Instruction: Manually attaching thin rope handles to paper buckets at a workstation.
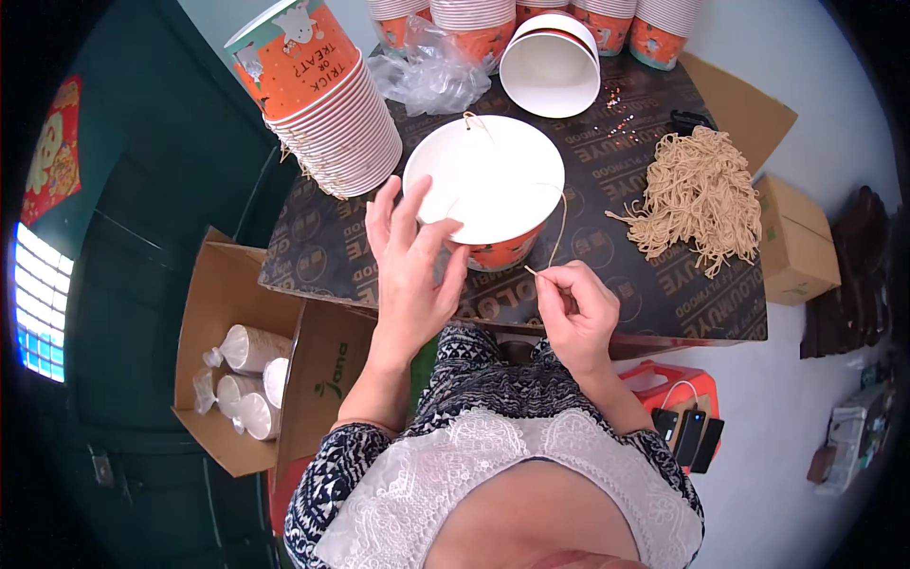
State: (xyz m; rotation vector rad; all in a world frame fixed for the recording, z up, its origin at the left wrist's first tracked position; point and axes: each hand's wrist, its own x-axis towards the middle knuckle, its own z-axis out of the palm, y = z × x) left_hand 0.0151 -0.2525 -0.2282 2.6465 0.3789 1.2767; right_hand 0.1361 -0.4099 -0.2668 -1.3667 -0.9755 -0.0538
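Observation:
A round paper bucket [502, 171], white inside with an orange printed outside, stands near the table's front edge. My left hand [409, 251] is at its near-left rim, index finger over the inside and thumb against the outside, the other fingers spread. With thumb and forefinger, my right hand [576, 305] pinches the end of a thin beige cord [561, 232] just right of the bucket. That cord runs up to the bucket's right rim and in over the white interior. At the far rim a short loop of cord [474, 119] also shows.
A tall leaning stack of orange buckets [346, 133] is at the left. Behind are a clear plastic bag [431, 81], white-lined buckets [550, 71] and more stacks. Beige cords [701, 199] lie heaped at the right. An open carton [213, 313] with wrapped cups stands below left.

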